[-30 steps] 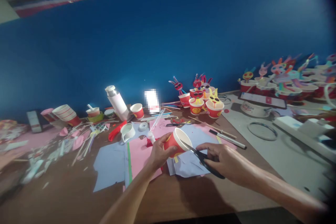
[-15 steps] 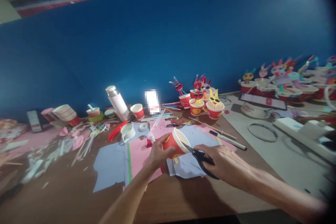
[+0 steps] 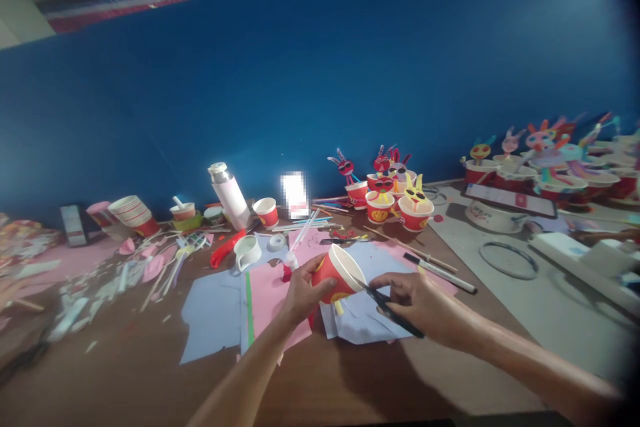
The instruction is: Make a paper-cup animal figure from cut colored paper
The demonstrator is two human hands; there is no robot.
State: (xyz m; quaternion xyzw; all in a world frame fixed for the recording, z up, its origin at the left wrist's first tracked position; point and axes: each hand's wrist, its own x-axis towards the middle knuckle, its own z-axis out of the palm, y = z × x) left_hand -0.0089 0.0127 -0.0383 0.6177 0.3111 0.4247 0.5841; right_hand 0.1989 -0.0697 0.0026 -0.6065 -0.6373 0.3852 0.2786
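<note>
A red paper cup (image 3: 327, 278) with a white inside is tilted in my left hand (image 3: 303, 290), its mouth facing right and up. My left fingers and thumb wrap round its side. Black-handled scissors (image 3: 393, 313) are gripped in my right hand (image 3: 420, 307), with the blades reaching the cup's rim. How deep the blades sit in the cup wall I cannot tell. Below the cup lie blue paper (image 3: 370, 327) and pink paper (image 3: 267, 303). A small bottle with a white cap (image 3: 291, 260) stands just behind my left hand.
Behind are a thermos (image 3: 231, 197), a white mug (image 3: 247, 252) and another paper cup (image 3: 266, 212). Cups with paper rabbit figures (image 3: 380, 207) stand at the back right. A marker (image 3: 443, 273) and a power strip (image 3: 575, 267) lie right. Paper scraps (image 3: 115, 287) and another person's hand (image 3: 13, 297) are left.
The scissors tilt differently at the cup's rim, and my right hand has shifted slightly right since half a second ago. My left hand keeps its hold on the cup. The view has turned slightly.
</note>
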